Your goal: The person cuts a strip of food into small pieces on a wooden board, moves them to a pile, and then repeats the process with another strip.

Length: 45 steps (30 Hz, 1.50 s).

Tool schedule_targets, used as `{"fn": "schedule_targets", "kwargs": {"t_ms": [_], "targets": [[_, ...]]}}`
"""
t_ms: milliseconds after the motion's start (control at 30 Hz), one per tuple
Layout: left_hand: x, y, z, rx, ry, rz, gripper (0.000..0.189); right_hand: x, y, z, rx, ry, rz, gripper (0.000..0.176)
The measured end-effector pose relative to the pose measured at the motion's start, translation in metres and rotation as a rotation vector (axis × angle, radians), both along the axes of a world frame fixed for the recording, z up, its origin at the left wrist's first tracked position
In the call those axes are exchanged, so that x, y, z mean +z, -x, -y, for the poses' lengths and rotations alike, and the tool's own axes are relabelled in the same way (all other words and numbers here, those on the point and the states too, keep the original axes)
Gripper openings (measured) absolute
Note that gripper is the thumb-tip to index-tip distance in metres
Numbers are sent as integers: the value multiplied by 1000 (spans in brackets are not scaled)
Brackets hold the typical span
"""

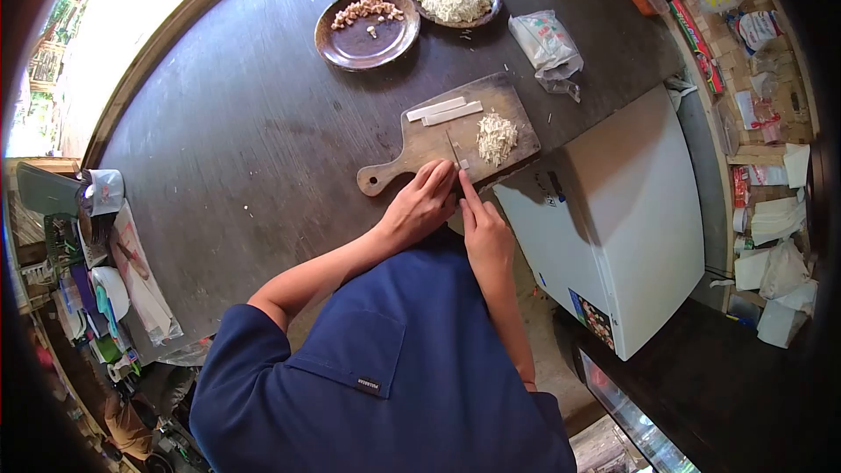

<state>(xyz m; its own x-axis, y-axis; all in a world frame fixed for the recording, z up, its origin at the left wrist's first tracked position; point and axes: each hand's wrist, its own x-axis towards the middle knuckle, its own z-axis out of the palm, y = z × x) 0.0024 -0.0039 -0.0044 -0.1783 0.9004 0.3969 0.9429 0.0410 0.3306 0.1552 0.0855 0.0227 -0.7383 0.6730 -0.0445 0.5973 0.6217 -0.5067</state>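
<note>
My right hand (484,226) is closed on a knife (453,147), whose thin blade points away from me over the wooden cutting board (416,153). The handle is hidden in my fingers. Against the near edge of the board, my left hand (422,200) has its fingers curled and pressed down just left of the blade; whatever lies under them is hidden. A small white cut piece (464,164) rests right of the blade. Farther up the board lie two pale white strips (451,112). A heap of thin whitish shreds (497,138) sits at the board's right side.
Beyond the board, a dark plate (368,57) holds pinkish-brown bits, and another plate (497,13) carries a white shredded mound. A plastic bag (545,45) lies right of them. A white chest-like appliance (631,210) adjoins the dark table (289,149). Utensils (105,289) crowd the left.
</note>
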Motion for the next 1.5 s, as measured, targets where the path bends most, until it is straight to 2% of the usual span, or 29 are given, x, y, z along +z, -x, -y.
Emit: {"fn": "schedule_targets", "kwargs": {"t_ms": [33,67,200,400,533,633,900,1133,1233,1300,1500], "targets": [[2,3,-1,7,6,-110,55,2,-2,0,4,-5,-7,54],[2,5,-1,14,3,-115,55,6,-8,4,-2,-5,12,54],[-8,-2,1,41,11,26,57,11,-21,12,-21,2,60,54],[-7,-1,1,27,-18,15,57,-1,1,0,5,-34,-4,54],[-6,3,0,40,-35,9,57,11,-10,4,8,2,-9,54],[-7,-2,-1,54,-44,41,56,22,-31,13,-9,14,94,54],[-6,-2,-1,77,-44,49,54,4,-18,12,-41,59,-34,53],[-4,-3,0,69,-58,58,54,27,-33,17,-29,101,27,52],[-4,-1,-1,83,-67,93,53,18,-34,18,-37,88,0,52],[-2,-1,-1,62,-48,9,53,9,-25,13,-33,94,-100,53],[-5,-1,-1,69,-72,68,53,17,-26,11,-25,114,-32,54]]}}
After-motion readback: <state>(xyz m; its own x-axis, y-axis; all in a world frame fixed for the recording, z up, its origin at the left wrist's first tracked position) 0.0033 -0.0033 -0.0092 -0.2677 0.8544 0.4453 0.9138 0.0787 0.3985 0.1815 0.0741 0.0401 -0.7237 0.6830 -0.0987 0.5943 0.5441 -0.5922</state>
